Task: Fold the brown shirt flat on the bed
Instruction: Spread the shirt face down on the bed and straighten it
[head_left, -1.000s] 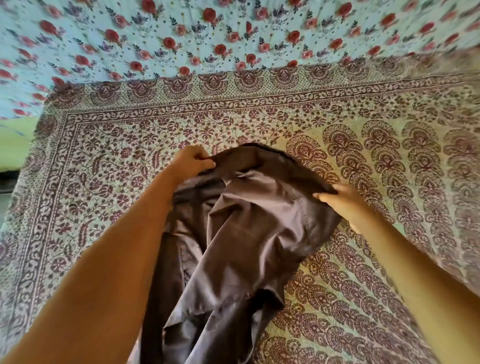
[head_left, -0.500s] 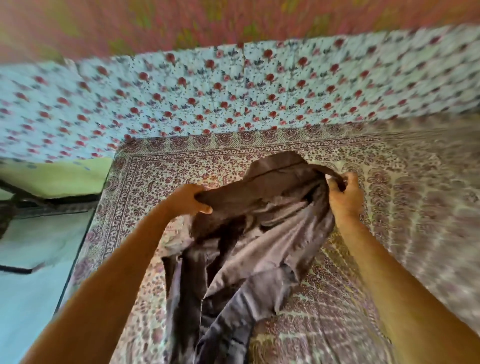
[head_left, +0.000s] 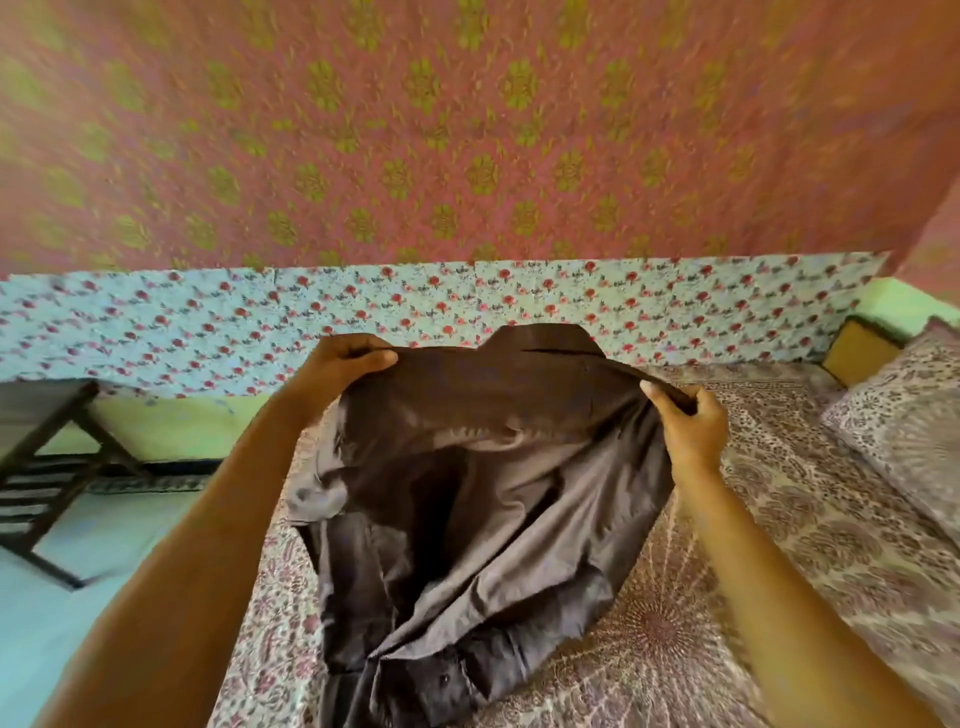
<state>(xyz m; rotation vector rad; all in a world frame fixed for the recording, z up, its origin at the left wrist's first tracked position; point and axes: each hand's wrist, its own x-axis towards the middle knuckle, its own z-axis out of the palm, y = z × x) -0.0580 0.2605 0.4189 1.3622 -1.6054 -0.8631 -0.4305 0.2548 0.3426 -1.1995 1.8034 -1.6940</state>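
Held up by both hands over a patterned bed (head_left: 779, 545), shirt (head_left: 467, 493) stretched taut along its top edge. Left hand (head_left: 343, 361) clenched on one shoulder, fingers curled over the fabric; right hand (head_left: 688, 421) pinching the other shoulder, thumb on the near side. Collar (head_left: 540, 338) standing up between the two grips, against the floral band (head_left: 156, 332) on the wall. Body of the garment hanging loose in deep folds, lower part bunched and resting on the bedspread near the bed's left edge. Smooth, slightly glossy brown weave, catching light on the creases; one small button visible low down. Open bedspread to the right of the shirt, printed in maroon paisley and a radiating medallion on pale ground. Pillow (head_left: 904, 431) in matching print at far right, well apart from the shirt, with a yellowish box (head_left: 857, 353) just behind it. Bed's left edge dropping to a pale floor (head_left: 78, 571), where a dark wooden frame (head_left: 47, 467) stands apart from the bed. Above, pink wall (head_left: 467, 130) with green motifs, blurred by motion.
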